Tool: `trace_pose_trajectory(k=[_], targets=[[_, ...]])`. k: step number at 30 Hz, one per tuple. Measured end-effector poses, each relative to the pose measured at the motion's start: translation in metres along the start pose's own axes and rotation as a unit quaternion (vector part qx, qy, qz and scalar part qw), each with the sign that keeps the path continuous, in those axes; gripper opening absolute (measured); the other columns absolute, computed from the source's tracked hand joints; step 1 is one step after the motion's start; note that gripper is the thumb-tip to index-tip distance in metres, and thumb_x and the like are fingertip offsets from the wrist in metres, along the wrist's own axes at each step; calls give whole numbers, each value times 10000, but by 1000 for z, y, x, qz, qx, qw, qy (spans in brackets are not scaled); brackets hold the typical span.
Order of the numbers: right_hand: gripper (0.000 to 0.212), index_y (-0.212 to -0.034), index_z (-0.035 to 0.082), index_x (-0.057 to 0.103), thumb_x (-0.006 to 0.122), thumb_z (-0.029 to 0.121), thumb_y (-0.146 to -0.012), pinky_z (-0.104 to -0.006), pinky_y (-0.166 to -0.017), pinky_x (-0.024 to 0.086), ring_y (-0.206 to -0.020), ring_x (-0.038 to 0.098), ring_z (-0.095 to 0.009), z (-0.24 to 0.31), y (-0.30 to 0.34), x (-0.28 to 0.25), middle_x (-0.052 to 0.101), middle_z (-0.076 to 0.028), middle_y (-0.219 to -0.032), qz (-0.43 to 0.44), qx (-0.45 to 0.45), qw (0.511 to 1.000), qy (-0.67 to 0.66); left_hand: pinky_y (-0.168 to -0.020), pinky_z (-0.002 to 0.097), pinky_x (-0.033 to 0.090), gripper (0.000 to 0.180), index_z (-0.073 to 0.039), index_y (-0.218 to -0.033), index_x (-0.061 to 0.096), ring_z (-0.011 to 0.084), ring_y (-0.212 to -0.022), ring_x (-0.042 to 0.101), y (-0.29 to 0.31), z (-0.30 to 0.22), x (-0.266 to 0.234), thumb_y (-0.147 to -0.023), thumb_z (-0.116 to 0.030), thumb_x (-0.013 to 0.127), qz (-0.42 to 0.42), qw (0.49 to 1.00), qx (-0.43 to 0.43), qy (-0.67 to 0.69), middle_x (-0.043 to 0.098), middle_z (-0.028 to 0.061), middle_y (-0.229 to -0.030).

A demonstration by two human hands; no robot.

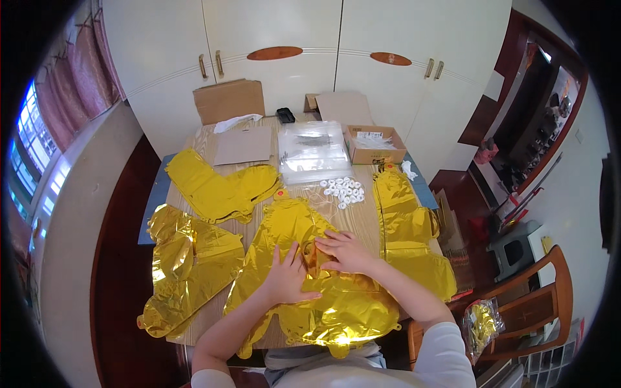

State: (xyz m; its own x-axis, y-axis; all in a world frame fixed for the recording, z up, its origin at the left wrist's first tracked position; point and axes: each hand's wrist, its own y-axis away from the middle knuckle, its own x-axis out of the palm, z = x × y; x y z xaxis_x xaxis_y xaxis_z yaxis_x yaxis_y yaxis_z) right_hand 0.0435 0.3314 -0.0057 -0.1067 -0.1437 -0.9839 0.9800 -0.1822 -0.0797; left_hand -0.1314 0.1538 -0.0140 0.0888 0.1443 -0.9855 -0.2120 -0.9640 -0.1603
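A large flat gold foil balloon (336, 310) lies spread over the near middle of the table, its lower edge hanging past the front. My left hand (289, 275) rests on it with the fingers spread. Just to the right, my right hand (345, 252) also lies flat on the foil, fingers apart. Between the two hands the shiny surface is creased. Other uninflated gold foil balloons surround it: one at the near left (187, 271), another at the far left (220, 187), and a third along the right side (411, 239).
Behind the balloons are clear plastic bags (310, 152), a pile of small white rings (343, 191), a cardboard box (376, 145) and a flat cardboard sheet (243, 145). A wooden chair (524, 310) stands at the right, with a bagged gold balloon (483, 326) by it. White cabinets (278, 32) rise behind.
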Motion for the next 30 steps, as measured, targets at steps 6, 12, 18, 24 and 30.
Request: trace_pose_trajectory(k=[6, 12, 18, 24, 30], targets=[[960, -1472, 69, 355, 600, 684, -777, -522, -1129, 237, -1434, 280, -284, -1, -7, -9, 332, -73, -1546, 79, 11, 996, 31, -1052, 730, 135, 968, 94, -1211, 577, 466, -1378, 279, -1, -1, -7, -791, -772, 478, 37, 999, -4, 4, 490, 308, -1309], [1041, -1489, 81, 319, 597, 737, -730, -535, -1140, 220, -1446, 252, -280, -2, -7, -11, 306, -63, -1559, 89, 2, 995, 48, -1070, 613, 272, 660, 10, -1196, 622, 356, -1297, 439, -11, -4, -50, -860, -554, 556, 109, 991, -76, 6, 565, 208, -1262], [1045, -1492, 86, 317, 627, 718, -719, -554, -1138, 221, -1444, 260, -281, -3, -9, -10, 302, -80, -1559, 97, 13, 994, 44, -1093, 505, 314, 471, -53, -1259, 599, 231, -1237, 528, -31, -11, -54, -928, -384, 546, 30, 994, 17, 102, 605, 132, -1257], [1064, -1492, 98, 312, 667, 704, -692, -587, -1135, 208, -1440, 267, -288, -1, -7, -11, 309, -81, -1554, 83, 15, 996, 38, -1121, 527, 260, 464, -116, -1370, 519, 221, -1350, 429, -25, 5, -6, -983, -368, 470, 8, 991, 57, 117, 528, 68, -1396], [1128, -1499, 77, 235, 712, 674, -669, -564, -1153, 184, -1443, 259, -302, 2, -8, -20, 323, -117, -1538, 105, 34, 993, -42, -1139, 539, 222, 477, -231, -1407, 486, 230, -1394, 366, -29, 23, 5, -969, -420, 472, 21, 992, 38, 118, 434, 43, -1481]])
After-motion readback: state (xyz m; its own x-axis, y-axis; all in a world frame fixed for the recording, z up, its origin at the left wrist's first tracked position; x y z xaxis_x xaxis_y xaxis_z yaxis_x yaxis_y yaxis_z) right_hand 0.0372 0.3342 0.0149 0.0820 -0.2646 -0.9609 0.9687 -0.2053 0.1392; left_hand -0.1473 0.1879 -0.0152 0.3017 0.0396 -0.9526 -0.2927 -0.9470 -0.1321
